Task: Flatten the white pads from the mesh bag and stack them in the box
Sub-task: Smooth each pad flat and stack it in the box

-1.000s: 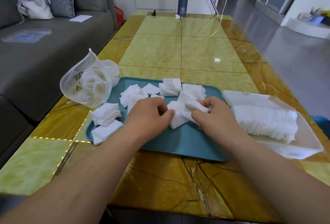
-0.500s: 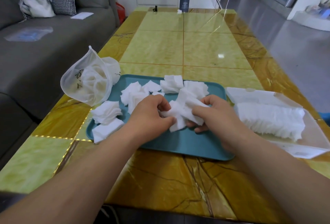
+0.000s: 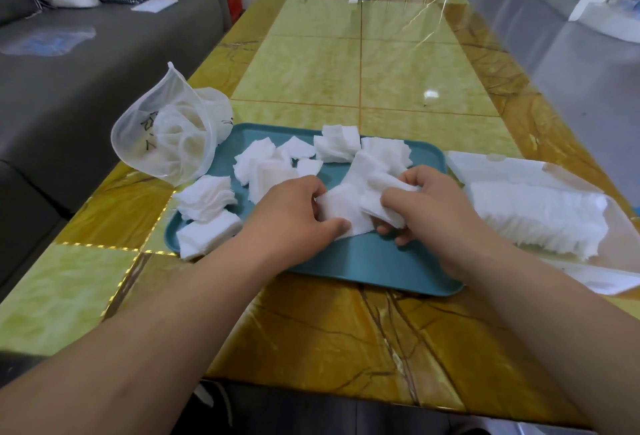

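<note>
Both hands have drawn closer together since a second ago, and the bunch of pads between them now sits lifted slightly off the tray floor instead of lying on it.

Head view: the left hand (image 3: 294,213) has its fingers closed narrow on the near-left edge of the held pads (image 3: 349,207), thumb on top. The right hand (image 3: 426,206) pinches the right part of the same bunch, fingers curled under it, thumb above. The bunch lies directly between the two hands, its long axis running left to right, over the middle of the teal tray (image 3: 374,261).

Loose pads (image 3: 266,168) remain scattered across the far and left parts of the tray, with two small piles at its near-left corner. The mesh bag (image 3: 166,136) rests on the table (image 3: 346,341) at the far-left of the tray, with more pads inside.

The box (image 3: 620,254) lies open just right of the tray, a row of stacked pads (image 3: 540,220) inside. Judgement: the right hand is nearer the box, so the flattened pads should travel rightward with it.
</note>
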Demonstrator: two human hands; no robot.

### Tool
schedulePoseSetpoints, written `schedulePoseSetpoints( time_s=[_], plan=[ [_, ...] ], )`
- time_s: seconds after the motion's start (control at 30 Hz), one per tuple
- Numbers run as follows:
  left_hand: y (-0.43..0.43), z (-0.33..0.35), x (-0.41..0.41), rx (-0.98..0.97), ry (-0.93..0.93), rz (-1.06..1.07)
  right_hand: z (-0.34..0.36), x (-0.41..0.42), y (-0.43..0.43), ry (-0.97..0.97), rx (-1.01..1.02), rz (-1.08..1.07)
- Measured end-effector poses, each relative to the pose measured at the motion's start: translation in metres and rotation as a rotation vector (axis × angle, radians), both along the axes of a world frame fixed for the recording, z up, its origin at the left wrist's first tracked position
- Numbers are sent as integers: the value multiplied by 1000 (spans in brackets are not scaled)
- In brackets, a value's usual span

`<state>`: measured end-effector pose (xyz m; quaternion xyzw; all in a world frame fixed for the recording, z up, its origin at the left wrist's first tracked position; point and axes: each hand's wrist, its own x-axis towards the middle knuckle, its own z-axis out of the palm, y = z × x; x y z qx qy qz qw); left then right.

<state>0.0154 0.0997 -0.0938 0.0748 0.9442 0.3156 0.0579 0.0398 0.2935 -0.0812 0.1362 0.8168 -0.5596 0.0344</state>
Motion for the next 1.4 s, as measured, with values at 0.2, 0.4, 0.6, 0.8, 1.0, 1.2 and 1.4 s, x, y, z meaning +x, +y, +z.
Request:
schedulePoseSetpoints(
  time_s=[0.2, 0.4, 0.6, 0.8, 1.0, 1.2, 1.4],
  plan=[
    [0, 0, -2, 79, 57, 8, -2, -2, 3, 13, -20, -57],
    [2, -3, -3, 184, 49, 40, 1, -3, 1, -34, -227, -58],
    [1, 0, -3, 248, 83, 41, 3, -3, 1, 7, -286, -57],
    [1, 2, -3, 265, 69, 22, 6, -4, 0, 43, -406, -5],
    [-1, 5, 0, 173, 5, -75, 7, -3, 0, 19, -431, -3],
    [3, 5, 2, -9, -11, -77, 3, -2, 4, 45, -139, -30],
    [3, 12, 3, 27, -10, -39, 1, -2, 7, 42, -179, -102]
  ],
)
